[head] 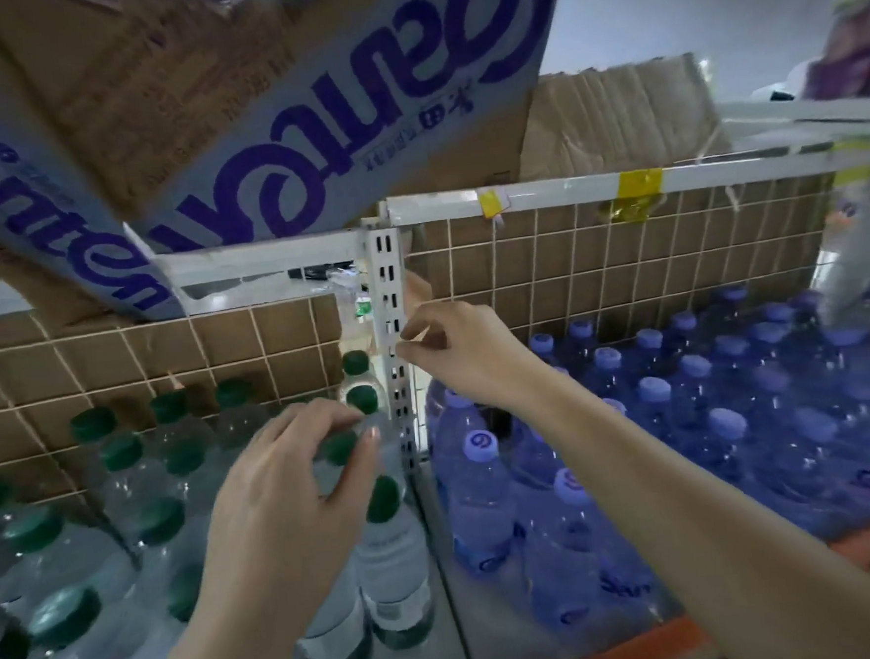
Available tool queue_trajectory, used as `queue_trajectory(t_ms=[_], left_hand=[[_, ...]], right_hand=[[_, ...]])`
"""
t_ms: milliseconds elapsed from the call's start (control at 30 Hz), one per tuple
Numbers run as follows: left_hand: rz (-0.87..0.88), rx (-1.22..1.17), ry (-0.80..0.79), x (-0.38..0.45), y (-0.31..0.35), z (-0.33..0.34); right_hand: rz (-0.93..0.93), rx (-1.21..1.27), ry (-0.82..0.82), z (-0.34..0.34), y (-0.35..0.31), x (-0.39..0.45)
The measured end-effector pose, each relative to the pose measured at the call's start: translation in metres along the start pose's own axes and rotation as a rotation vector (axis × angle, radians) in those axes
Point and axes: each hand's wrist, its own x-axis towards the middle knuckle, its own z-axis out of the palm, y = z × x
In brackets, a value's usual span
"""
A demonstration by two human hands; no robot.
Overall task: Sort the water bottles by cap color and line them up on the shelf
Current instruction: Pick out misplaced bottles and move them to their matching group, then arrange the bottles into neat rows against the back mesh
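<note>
Clear bottles with green caps [122,450] stand in rows in the left shelf bay. Blue-tinted bottles with purple caps [654,389] fill the right bay. A white slotted upright [387,281] divides the two bays. My left hand [285,499] grips the top of a green-capped bottle [342,448] beside the upright, with fingers and thumb curled round its neck. Another green-capped bottle [384,497] stands just in front of it. My right hand [458,353] hovers above the purple caps next to the upright, its fingers curled with the tips close together and nothing visible between them.
A tilted cardboard box with purple lettering [307,148] overhangs the left bay. A wire grid backed with cardboard [598,261] closes the rear. A white rail with yellow tape [639,183] runs along the top. The orange shelf edge [860,551] shows at lower right.
</note>
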Motion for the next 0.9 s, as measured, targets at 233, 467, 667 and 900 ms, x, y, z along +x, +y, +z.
queue_trajectory(t_ms=[233, 467, 667, 900], left_hand=[[-0.064, -0.175, 0.031, -0.012, 0.068, 0.082], [-0.129, -0.213, 0.005, -0.024, 0.115, 0.148], [-0.167, -0.152, -0.062, -0.02, 0.133, 0.175], [-0.121, -0.037, -0.082, 0.007, 0.142, 0.196]], right_hand=[[0.001, 0.038, 0.071, -0.057, 0.081, -0.045], [0.018, 0.056, 0.047, -0.1, 0.149, -0.082], [0.042, 0.059, 0.031, -0.119, 0.182, -0.089], [0.045, 0.07, 0.059, -0.134, 0.206, -0.075]])
